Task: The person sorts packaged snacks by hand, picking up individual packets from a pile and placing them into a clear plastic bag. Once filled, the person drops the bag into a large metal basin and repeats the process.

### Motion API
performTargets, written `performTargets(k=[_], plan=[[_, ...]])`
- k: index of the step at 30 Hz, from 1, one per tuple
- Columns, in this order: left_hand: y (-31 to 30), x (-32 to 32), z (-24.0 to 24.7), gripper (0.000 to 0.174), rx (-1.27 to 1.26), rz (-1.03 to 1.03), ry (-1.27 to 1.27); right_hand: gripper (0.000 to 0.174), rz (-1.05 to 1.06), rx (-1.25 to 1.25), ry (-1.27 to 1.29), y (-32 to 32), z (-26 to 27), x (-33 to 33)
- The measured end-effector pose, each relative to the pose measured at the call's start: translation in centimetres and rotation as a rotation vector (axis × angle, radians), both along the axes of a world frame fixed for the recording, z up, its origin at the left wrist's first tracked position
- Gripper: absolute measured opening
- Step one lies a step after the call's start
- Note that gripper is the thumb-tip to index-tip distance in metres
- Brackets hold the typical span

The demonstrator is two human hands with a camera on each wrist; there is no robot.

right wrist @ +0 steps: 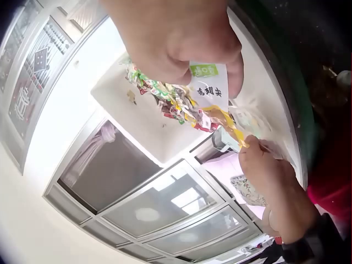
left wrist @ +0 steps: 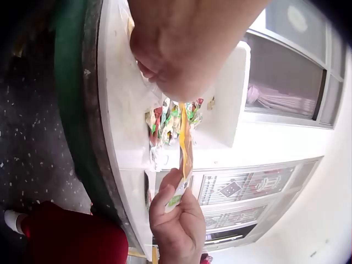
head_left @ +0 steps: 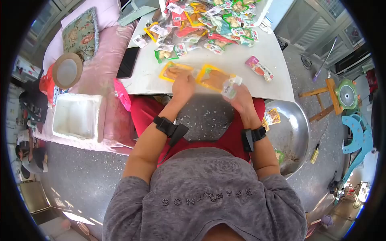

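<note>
My right hand (head_left: 242, 99) pinches a yellow-edged snack packet (head_left: 214, 78) by its white label end, with brownish food behind its clear window. The right wrist view shows that label (right wrist: 209, 88), with a green patch and dark characters. Just left of it, my left hand (head_left: 184, 86) has its fingers curled at the right end of another yellow-edged snack packet (head_left: 169, 71), blurred, close over the tabletop. My left hand's fingers hide part of this second packet. The free end of the right packet points toward my left hand.
A heap of mixed snack packets (head_left: 217, 28) covers the far side of the white table (head_left: 148, 86). A pink-purple packet (head_left: 259, 68) lies right, a black phone (head_left: 128, 62) left. Below the right edge, a metal basin (head_left: 295, 132) holds a few packets. A foam box (head_left: 76, 116) sits left.
</note>
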State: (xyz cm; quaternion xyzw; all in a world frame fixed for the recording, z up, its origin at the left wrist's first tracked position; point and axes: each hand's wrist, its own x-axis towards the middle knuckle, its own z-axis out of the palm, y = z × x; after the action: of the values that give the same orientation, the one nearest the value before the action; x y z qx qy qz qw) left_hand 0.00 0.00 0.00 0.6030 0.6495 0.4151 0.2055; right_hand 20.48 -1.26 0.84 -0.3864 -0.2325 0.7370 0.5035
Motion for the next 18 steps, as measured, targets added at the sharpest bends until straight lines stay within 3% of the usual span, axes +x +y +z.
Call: performTargets(k=[5,11,14,17,18], plan=[[-0.3,0.3,-1.0,0.01,0.219,-0.014,0.071,0.026,0.125,0.011,0.03,0.0,-1.2,-0.2],[-0.8,1.7,1.5,0.012,-0.028,-0.09,0.339,0.024,0.201,-0.058,0.057,0.8,-1.6,-3.2],[-0.6,2.3,1.1,0.013,0.044,-0.097,0.331,0.023,0.278,0.038,0.127,1.9,-2.4,-5.2],[-1.1,2.4,2.1,0.013,0.069,-0.033,0.451,0.018,0.351,0.013,-0.214,2.0,-0.3,-7.0],[-1.1,2.4,2.2,0.013,0.078,-0.085,0.466,0.013,0.396,0.083,-0.457,2.4,-0.5,-7.1]])
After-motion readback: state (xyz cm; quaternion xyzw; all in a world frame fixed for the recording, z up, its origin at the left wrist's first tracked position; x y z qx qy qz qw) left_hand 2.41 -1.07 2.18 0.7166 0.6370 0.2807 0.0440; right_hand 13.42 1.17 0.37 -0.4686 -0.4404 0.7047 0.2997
